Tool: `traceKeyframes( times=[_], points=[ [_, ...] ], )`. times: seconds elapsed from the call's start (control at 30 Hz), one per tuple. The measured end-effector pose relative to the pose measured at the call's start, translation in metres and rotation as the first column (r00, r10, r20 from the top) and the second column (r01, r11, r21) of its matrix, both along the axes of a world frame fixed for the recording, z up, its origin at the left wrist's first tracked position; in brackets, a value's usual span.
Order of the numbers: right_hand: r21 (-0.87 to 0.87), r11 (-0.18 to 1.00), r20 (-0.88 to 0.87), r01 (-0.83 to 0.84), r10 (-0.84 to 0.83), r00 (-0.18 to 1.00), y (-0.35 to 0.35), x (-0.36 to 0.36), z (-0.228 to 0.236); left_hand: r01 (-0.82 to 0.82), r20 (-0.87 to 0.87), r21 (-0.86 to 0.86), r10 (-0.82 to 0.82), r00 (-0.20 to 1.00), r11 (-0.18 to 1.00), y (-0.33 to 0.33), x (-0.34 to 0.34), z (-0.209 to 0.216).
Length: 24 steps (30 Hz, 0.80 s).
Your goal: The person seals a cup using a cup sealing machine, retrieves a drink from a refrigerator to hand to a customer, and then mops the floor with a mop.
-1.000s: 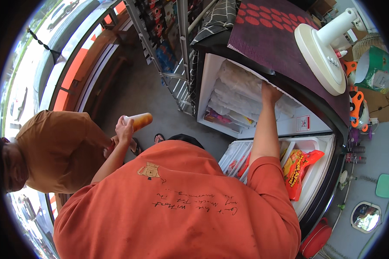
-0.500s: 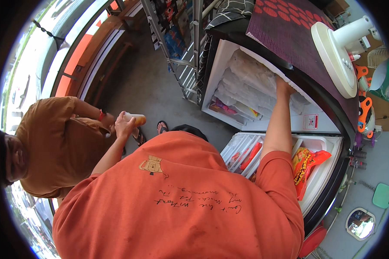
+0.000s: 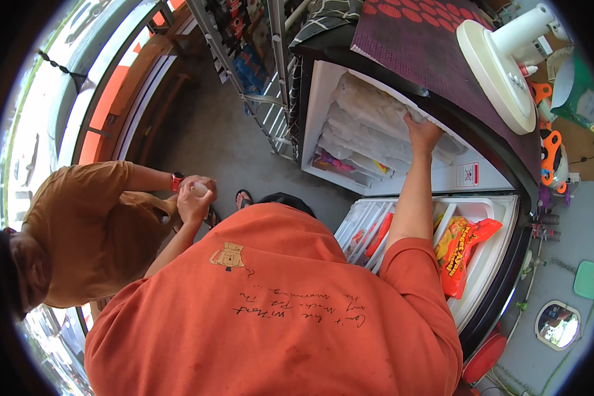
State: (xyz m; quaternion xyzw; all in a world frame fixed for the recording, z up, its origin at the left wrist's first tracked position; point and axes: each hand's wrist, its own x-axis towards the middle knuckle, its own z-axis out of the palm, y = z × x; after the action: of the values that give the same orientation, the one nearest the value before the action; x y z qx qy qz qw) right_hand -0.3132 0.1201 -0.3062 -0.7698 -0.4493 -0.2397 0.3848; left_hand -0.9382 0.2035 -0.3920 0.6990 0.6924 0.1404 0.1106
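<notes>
My left hand (image 3: 193, 206) is closed round a small cylindrical container (image 3: 199, 189), whose round whitish end shows. Close against it is the hand (image 3: 190, 183) of another person in a brown shirt, partly hidden by mine. I cannot tell whether that hand also grips the container. My right hand (image 3: 424, 134) reaches into the freezer compartment (image 3: 308, 132), its fingers curled at the edge of a frosty, whitish plastic bag (image 3: 369, 99). Several such bags lie stacked there, with colourful packets (image 3: 336, 164) low at the left side. Part of my right fingers is hidden.
The freezer door (image 3: 508, 218) hangs open below my right arm, its shelf holding a red-and-yellow food packet (image 3: 462, 254). A white fan base (image 3: 482, 72) stands on the purple cover (image 3: 416, 53) on top. A metal rack (image 3: 264, 99) stands left of the fridge. The other person (image 3: 92, 224) is close on my left.
My right hand has drawn back slightly from deeper among the bags. On my left, the container has turned end-on, and the other person's hand has come up against mine. The view has shifted slightly.
</notes>
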Motion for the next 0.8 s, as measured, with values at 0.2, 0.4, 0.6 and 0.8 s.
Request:
traceKeyframes(
  times=[0.2,0.4,0.6,0.8],
  points=[
    [0.053,0.994,-0.027,-0.094,0.096,0.995,-0.002,0.009,-0.011,0.011,-0.269,-0.185,-0.062,0.961,0.983,-0.014,-0.033,-0.001],
    [0.022,0.995,-0.053,-0.097,0.098,0.994,-0.005,0.001,-0.002,-0.009,-0.401,-0.327,-0.130,0.907,0.945,-0.033,-0.077,-0.031],
    [0.002,0.995,-0.157,-0.102,0.101,0.982,-0.003,-0.008,0.003,-0.182,-0.478,-0.434,-0.054,0.877,0.882,-0.025,-0.122,-0.093],
    [0.025,0.998,-0.169,-0.053,0.057,0.984,-0.005,-0.012,0.003,0.036,-0.294,-0.668,-0.309,0.904,0.743,0.010,-0.013,-0.024]
  ],
)
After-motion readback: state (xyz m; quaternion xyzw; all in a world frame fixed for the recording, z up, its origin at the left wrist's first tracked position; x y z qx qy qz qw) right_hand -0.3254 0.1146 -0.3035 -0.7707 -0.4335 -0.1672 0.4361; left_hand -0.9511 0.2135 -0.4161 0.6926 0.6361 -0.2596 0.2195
